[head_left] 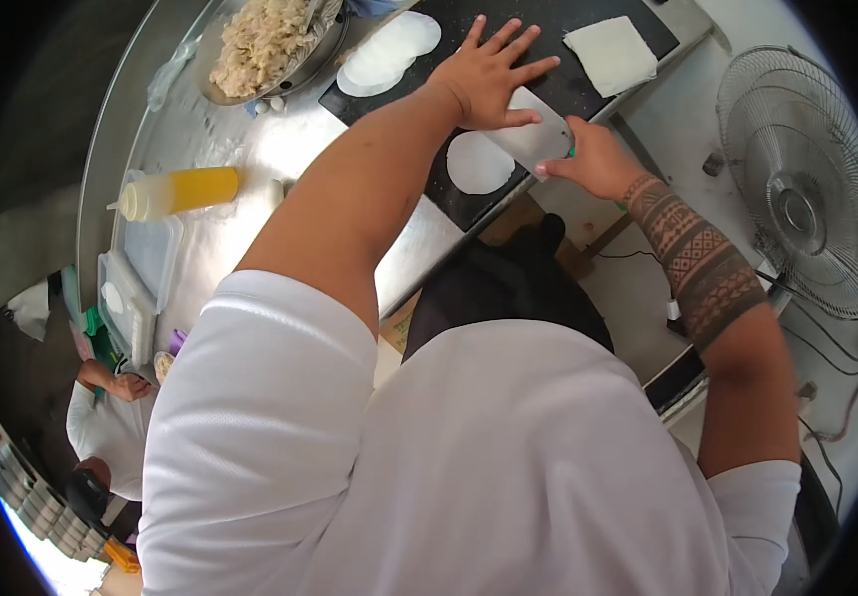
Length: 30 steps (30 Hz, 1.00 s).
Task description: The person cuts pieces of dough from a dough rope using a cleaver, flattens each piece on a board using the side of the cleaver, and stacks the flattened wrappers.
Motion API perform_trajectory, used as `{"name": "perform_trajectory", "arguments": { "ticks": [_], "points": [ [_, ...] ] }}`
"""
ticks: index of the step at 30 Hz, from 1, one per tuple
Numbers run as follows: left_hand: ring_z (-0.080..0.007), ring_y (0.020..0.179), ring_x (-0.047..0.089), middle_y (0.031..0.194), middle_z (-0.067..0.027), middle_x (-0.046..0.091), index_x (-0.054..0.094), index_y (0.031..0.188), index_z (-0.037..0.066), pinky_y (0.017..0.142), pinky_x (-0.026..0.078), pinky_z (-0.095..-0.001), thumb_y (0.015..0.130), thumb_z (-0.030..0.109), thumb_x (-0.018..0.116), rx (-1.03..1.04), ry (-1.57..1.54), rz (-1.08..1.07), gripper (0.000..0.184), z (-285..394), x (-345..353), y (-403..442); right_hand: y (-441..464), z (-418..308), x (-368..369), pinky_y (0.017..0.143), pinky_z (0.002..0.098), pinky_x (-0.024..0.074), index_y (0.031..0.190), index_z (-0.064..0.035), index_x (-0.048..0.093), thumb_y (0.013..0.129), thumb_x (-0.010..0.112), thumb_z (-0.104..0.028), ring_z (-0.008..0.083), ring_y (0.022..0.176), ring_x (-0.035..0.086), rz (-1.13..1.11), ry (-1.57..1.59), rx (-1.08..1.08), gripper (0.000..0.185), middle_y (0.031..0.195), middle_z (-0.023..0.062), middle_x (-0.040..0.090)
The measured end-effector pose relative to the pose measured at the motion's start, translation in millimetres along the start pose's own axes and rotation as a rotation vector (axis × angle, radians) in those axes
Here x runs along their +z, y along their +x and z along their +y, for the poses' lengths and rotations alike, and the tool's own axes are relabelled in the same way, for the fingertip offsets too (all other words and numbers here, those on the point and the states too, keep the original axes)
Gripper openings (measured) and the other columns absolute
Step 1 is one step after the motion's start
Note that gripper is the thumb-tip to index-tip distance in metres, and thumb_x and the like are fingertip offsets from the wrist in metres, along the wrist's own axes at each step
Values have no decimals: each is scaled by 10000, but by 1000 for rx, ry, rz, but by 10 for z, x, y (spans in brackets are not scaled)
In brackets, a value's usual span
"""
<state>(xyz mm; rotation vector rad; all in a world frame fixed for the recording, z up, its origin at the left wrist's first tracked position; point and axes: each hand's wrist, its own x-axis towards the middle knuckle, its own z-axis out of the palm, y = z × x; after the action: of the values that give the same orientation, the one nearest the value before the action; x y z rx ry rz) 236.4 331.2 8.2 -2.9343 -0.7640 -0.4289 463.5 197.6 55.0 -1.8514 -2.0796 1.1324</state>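
My left hand (494, 79) lies palm down with its fingers spread, its heel and thumb over a flat metal blade (538, 134) on the black board (464, 204). My right hand (598, 159) grips the near end of this blade, where a bit of green handle shows. A round white wrapper (479, 164) lies flat beside the blade, partly next to its left edge. Overlapping round wrappers (389, 52) lie farther left on the board. A square white piece, perhaps a stack or cloth, (612, 56) rests at the board's right side.
On the metal table (250, 159) stand a bowl of filling (265, 45) and a lying squeeze bottle of yellow liquid (191, 192). Plastic containers (131, 303) are at the left edge. A fan (796, 189) is at right. Another person (116, 427) is at lower left.
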Motion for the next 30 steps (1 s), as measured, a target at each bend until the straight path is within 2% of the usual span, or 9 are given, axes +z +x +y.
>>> {"name": "perform_trajectory", "arguments": {
  "ticks": [5,8,11,14,17,21,23,26,30],
  "points": [
    [-436,1634,206,1767,-208,233,311,1700,328,1283,147,-685,877,728,641,73,-194,-140,973,357,-140,-398,-481,65,539,1007,468,545,1273,42,643,822,911,-349,405,1164,704,-84,346,26,654,1205,276,717],
    [-427,1626,234,1770,-168,250,327,1694,343,1275,161,-701,878,693,653,133,-281,-197,946,669,-166,-317,-791,-54,560,1033,464,539,1336,38,618,832,911,-314,385,1187,703,-57,370,182,681,1212,257,722],
    [-408,1627,237,1771,-148,257,335,1690,349,1281,165,-688,894,723,616,94,-83,-181,923,457,-155,4,-520,10,228,1018,461,546,1338,56,607,838,910,-327,396,1173,707,-56,281,142,699,1199,263,727],
    [-394,1630,237,1771,-146,259,336,1688,350,1290,157,-670,907,717,612,3,-38,-102,907,197,-55,121,-134,244,154,968,437,554,1323,28,611,847,907,-362,343,1120,728,61,235,-13,683,1181,230,744],
    [-393,1633,229,1771,-149,255,328,1691,343,1294,140,-666,916,696,612,5,-13,-3,898,-67,58,180,57,-93,-169,990,447,555,1309,53,618,834,907,-353,403,1152,715,-23,52,116,689,1215,273,729],
    [-411,1635,217,1769,-177,249,324,1695,325,1287,142,-684,893,677,642,176,-193,18,932,49,-197,34,-269,-38,221,1018,451,544,1331,53,617,841,894,-354,394,1187,707,-34,262,125,694,1225,270,726],
    [-417,1626,243,1763,-182,259,328,1695,327,1280,159,-693,871,705,656,158,-227,-87,964,373,-110,-238,-537,197,633,1035,453,535,1334,59,615,843,890,-352,389,1206,701,-69,391,109,697,1235,268,722],
    [-408,1621,262,1764,-135,285,348,1686,339,1276,175,-694,881,698,652,155,-247,-122,932,597,-60,-42,-732,126,442,1056,451,520,1333,36,619,843,901,-350,385,1218,694,-51,359,219,684,1243,244,722],
    [-392,1623,260,1764,-121,288,361,1676,351,1285,173,-672,913,701,624,48,-59,-93,880,350,25,296,-268,245,-72,1014,456,542,1323,42,618,832,912,-369,387,1168,713,-39,208,125,704,1204,239,734]
  ]
}}
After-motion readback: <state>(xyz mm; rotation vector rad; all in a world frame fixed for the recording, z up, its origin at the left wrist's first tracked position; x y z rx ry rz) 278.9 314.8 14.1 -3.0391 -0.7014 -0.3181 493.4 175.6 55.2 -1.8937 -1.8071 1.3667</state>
